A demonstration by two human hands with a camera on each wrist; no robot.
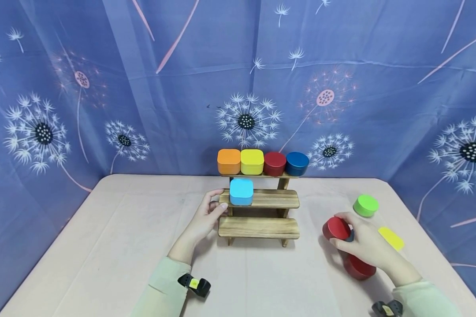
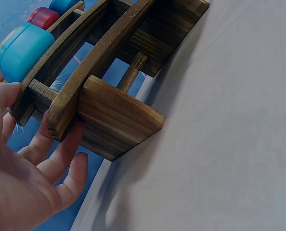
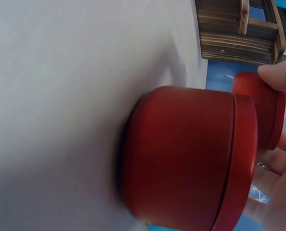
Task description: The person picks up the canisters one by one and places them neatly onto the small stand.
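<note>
My left hand [image 1: 200,222] holds the left end of a three-step wooden stand [image 1: 258,228]. In the left wrist view its thumb lies at one step's end, with the other fingers around the edge. Beside that thumb, a light-blue tin [image 1: 241,192] sits on the middle step. To the right of the stand, my right hand [image 1: 366,242] grips a small round red tin [image 1: 336,228] between thumb and fingers. A second red tin [image 1: 358,267] stands on the table under that hand, large in the right wrist view [image 3: 186,159]. Something dark blue is mostly hidden behind the right fingers.
Orange [image 1: 228,161], yellow [image 1: 251,162], dark-red [image 1: 275,164] and blue [image 1: 297,164] tins line the top step. A green tin [image 1: 366,205] and a yellow tin [image 1: 392,238] lie by the right hand. A blue patterned curtain [image 1: 174,110] surrounds the pale table [image 1: 115,246].
</note>
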